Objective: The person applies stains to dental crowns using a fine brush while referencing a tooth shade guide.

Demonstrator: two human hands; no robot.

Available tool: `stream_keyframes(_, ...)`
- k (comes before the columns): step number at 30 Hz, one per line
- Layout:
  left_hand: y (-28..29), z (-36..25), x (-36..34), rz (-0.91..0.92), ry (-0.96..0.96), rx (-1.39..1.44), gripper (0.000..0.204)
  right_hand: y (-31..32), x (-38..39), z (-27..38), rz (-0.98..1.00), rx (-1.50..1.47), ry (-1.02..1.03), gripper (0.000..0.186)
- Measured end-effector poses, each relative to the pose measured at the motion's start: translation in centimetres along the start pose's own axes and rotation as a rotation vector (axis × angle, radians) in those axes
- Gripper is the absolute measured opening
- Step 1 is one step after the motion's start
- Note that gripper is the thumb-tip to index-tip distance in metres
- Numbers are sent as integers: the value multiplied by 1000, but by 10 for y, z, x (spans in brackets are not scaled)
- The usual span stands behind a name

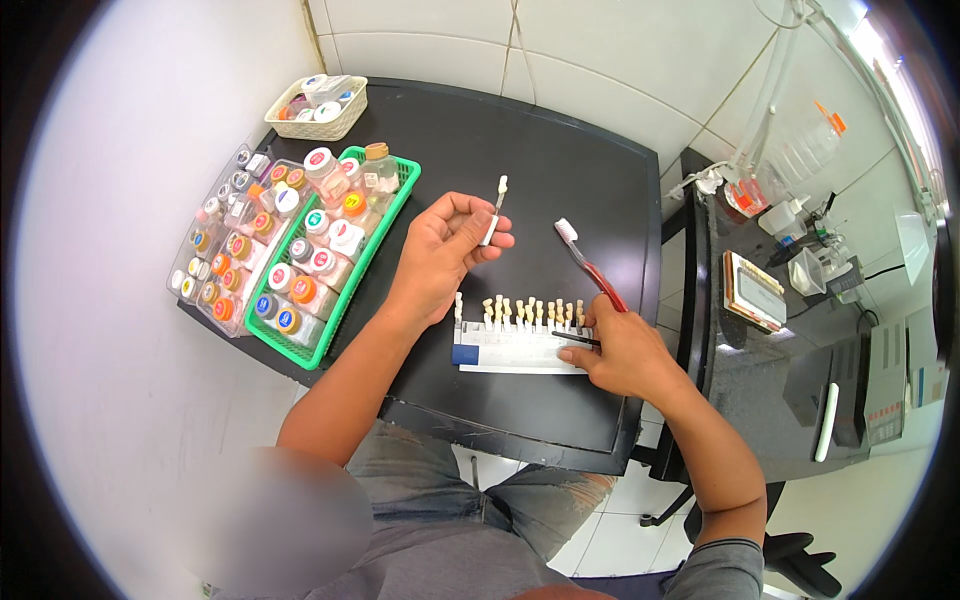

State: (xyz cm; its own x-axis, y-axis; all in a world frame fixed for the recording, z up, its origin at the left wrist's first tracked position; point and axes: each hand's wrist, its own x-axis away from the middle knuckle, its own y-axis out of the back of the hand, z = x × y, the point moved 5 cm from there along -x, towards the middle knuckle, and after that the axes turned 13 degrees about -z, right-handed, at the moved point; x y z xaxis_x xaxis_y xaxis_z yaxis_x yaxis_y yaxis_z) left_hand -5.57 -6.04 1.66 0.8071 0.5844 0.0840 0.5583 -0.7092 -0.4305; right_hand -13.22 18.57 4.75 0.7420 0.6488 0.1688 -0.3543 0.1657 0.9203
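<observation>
Basket (360,272), green, leftward | left hand (448,242) pinches tooth tab (502,187) | right hand (628,350) grips toothbrush (590,270), overlapping rack (515,352)

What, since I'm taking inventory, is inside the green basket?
The green basket holds white-, orange- and blue-capped jars, which hide most of its bottom.

Holds left grip (447,238) raised, farther forward than right grip (625,350), pinching between thumb (470,236) and fingers. Slants left forearm (355,385) inward from lower left. Bends right elbow (735,500) outward, angling right forearm (700,435) forward and inward. Curls right fingers closed, with right thumb (578,357) pointing left.
</observation>
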Motion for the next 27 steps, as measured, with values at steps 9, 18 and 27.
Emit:
stream_keyframes(9, -29, -1, 30, 204, -27, -197, 30, 30, -17, -16, -305, -1054, -12, 32)
stream_keyframes(18, -48, 13, 51, 315, -175, -375, 35, 10, -10, 1, -73, -1152, 56, 29)
stream_keyframes(27, -48, 14, 50, 336, -215, -404, 33, 6, -14, -4, -104, -1124, 136, 17)
